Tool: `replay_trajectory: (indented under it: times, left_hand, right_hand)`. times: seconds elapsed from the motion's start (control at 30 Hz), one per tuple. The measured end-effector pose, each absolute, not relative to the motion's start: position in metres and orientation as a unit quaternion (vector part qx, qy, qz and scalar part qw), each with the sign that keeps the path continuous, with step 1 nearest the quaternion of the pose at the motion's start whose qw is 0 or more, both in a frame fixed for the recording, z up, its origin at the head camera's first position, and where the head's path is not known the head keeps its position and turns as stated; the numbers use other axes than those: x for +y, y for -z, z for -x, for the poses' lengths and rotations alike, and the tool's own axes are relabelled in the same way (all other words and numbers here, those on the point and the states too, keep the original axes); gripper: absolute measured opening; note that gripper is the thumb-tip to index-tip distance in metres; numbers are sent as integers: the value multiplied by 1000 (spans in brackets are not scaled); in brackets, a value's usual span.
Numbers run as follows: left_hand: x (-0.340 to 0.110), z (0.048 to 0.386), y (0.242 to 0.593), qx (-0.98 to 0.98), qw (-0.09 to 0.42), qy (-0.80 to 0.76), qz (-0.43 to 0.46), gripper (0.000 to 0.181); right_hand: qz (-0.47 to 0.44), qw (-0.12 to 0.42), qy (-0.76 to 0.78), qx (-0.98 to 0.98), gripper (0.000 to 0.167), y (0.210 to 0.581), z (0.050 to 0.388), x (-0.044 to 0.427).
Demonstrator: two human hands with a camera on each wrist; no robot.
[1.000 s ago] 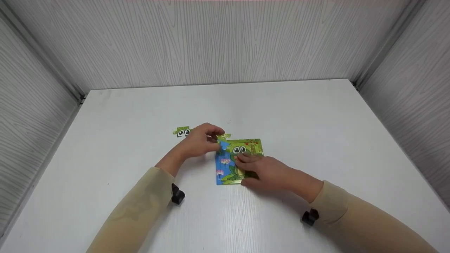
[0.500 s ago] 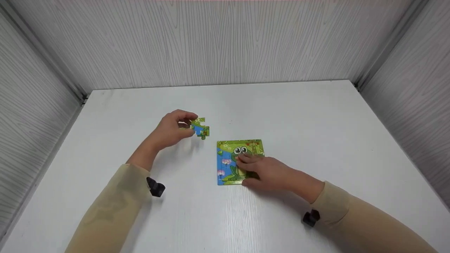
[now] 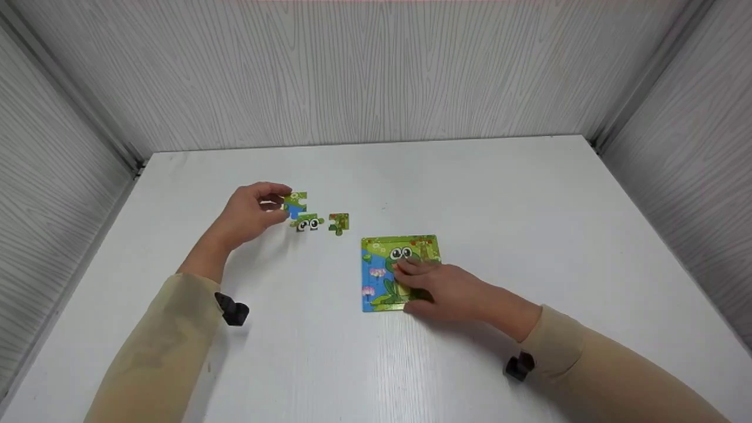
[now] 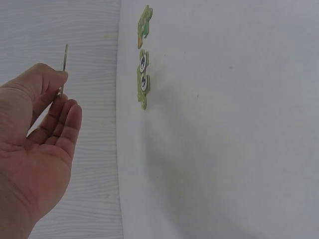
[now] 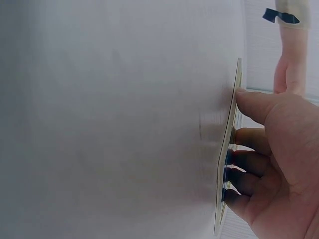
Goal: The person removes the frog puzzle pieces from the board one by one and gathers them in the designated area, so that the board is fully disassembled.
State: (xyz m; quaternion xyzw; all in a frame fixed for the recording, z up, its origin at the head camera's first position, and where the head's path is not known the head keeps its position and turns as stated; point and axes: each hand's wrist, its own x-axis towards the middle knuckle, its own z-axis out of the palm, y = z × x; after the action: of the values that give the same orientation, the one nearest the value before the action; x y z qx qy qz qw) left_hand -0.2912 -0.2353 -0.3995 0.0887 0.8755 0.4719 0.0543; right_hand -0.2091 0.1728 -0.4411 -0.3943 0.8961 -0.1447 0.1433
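A green and blue puzzle piece (image 3: 296,202) is pinched between thumb and fingers of the left hand (image 3: 249,214), above the table. In the left wrist view this hand (image 4: 45,114) holds the thin piece (image 4: 65,59) edge-on. Just beside it lies the piece with two eyes (image 3: 308,223), and to its right a green piece (image 3: 339,222). The frog puzzle board (image 3: 376,273) lies flat, with the fingers of the right hand (image 3: 449,291) resting on its right part. Seen from the right wrist, the fingers and thumb of that hand (image 5: 279,149) touch the board's face (image 5: 228,144).
White table (image 3: 529,205) with a wood-grained wall (image 3: 376,70) behind it and walls at both sides. A black wrist device (image 3: 234,310) sits on the left sleeve and another (image 3: 519,366) on the right.
The left hand has moved left and away from the board, carrying its piece past the two loose pieces, which now show more fully. The right hand has stayed on the board.
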Motion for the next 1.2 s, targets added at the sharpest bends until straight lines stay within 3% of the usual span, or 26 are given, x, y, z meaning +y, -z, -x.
replay_trajectory:
  times: [1.2]
  left_hand:
    - [-273, 292, 439, 896, 72, -439, -5, 51]
  right_hand:
    - [398, 146, 146, 894, 71, 442, 210, 173]
